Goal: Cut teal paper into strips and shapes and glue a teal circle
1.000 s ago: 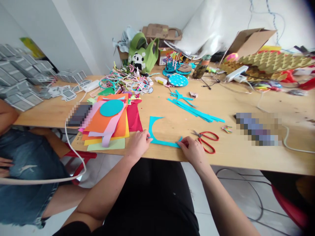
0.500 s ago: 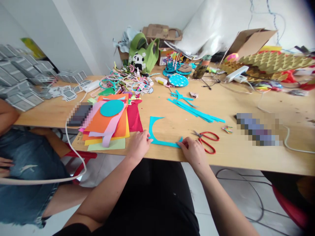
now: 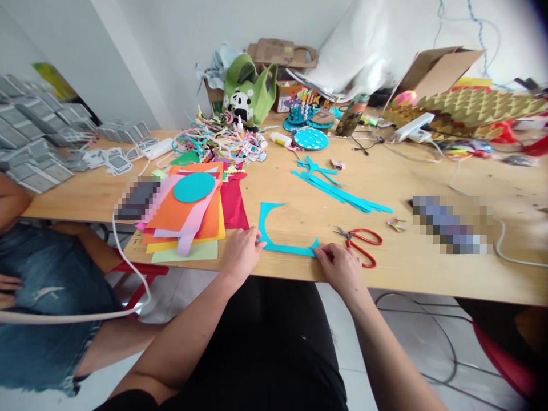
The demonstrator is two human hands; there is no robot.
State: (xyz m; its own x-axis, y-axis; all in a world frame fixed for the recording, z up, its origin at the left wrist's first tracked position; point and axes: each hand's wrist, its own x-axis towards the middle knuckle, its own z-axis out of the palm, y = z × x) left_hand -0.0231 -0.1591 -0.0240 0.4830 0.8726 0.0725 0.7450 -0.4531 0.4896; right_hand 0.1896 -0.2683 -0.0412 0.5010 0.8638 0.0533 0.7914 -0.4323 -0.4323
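wooden table (image 3: 406,274): blue offcut (image 3: 287,249) lies left-to-right between pinching left hand (image 3: 242,250) and right hand (image 3: 343,265), grip unclear, at its right end.

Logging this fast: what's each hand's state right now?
Left hand: curled, at the blue paper's near left corner; can't tell if pinching.
Right hand: curled, at its near right end; can't tell if pinching.

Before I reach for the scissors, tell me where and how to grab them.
Take the scissors by the red handles, probably best from the right. They lie flat on the table with the loops spread toward the right and the metal blades pointing left, so that approach should keep fingers off the points and clear of the right hand.
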